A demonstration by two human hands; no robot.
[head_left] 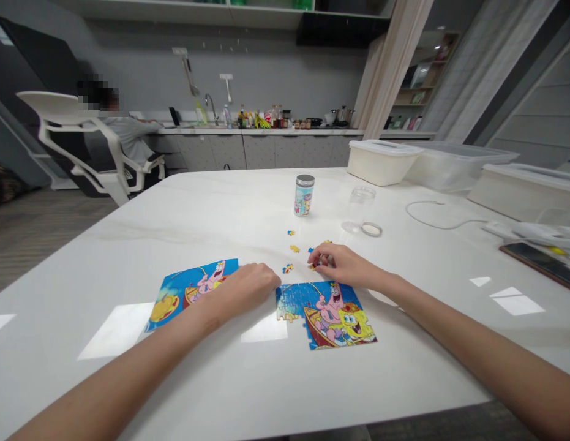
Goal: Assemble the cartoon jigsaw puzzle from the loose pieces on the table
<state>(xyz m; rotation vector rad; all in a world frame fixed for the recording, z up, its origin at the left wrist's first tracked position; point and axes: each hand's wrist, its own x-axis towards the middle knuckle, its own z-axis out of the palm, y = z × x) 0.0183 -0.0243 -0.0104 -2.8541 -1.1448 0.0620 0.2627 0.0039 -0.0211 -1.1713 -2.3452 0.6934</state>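
Note:
A partly assembled jigsaw puzzle [330, 312] with cartoon figures in a boat lies before me, its lower left part open. My left hand [255, 283] is closed at the puzzle's upper left corner, its fingertips mostly hidden. Under that wrist is a picture sheet [188, 291] with the same scene, partly covered. Just above the puzzle's top edge, my right hand [337, 262] has its fingers curled onto a small puzzle piece [311, 267]. Loose pieces lie nearby: a blue-and-yellow piece [288, 269], a yellow piece [294, 248] and another small piece [291, 233].
Farther back stand a cartoon-printed tin [303, 197], a clear jar [362, 202] and a ring-shaped lid [371, 229]. Storage boxes [381, 162], a white cable [431, 220] and a dark flat device [542, 263] are at the right. A person [133, 138] sits beyond the table at left.

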